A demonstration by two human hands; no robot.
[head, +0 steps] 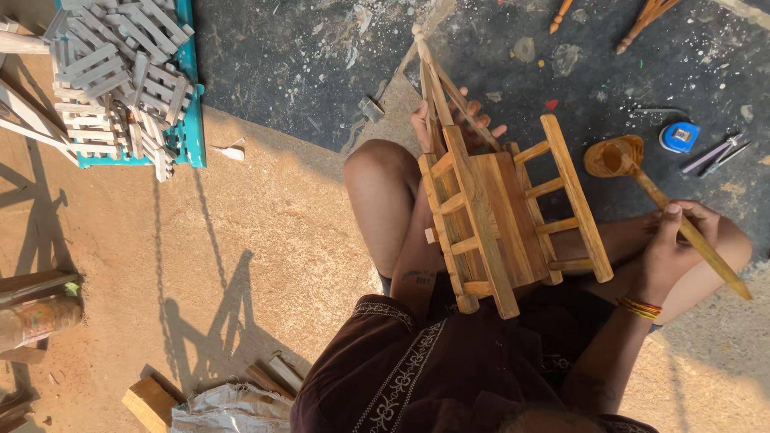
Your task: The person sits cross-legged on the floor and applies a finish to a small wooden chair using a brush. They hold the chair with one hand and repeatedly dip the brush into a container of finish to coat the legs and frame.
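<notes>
I sit cross-legged on the ground with a small wooden chair frame lying across my lap, its slatted sides and seat facing up. My left hand grips the far end of the frame, partly hidden behind its bars. My right hand is closed around a long wooden stick that slopes from my knee toward a small round tin of yellowish liquid on the dark floor. The stick's upper tip rests in or at the tin.
A teal tray piled with several grey wooden slat pieces stands at the top left. A blue tape measure and pliers lie at the right. Wood offcuts and a cloth sack sit near the bottom.
</notes>
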